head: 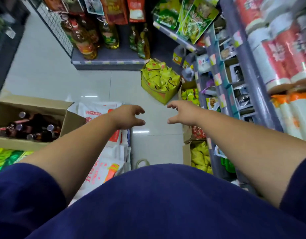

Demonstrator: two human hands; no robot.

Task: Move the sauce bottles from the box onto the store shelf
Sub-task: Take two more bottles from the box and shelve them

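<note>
Left hand [127, 117] out over the white tiled floor [50, 78], fingers loosely curled, spread, holding nothing. Right hand [181, 114] level with it and just to the right, likewise half-curled and empty, thumb and forefinger parted. Both forearms bare, dark blue sleeves [26, 190] at the near edge.

Left of the left forearm, an open cardboard box [73, 121], flap up, packed with dark sauce bottles [36, 128] standing upright, silvery caps showing. Right beside the box and under the left arm, white sacks with red and orange print [98, 111]. Beyond the hands, a box of yellow snack packets [160, 78] on the floor, more yellow packets in cartons near the right arm.

Along the right, a grey store shelf [216, 69] with price tags on its edges, rolls in red and white wrapping on the upper tiers. Far ahead, a low shelf with large cooking-oil bottles [85, 40], hanging packets above.
</note>
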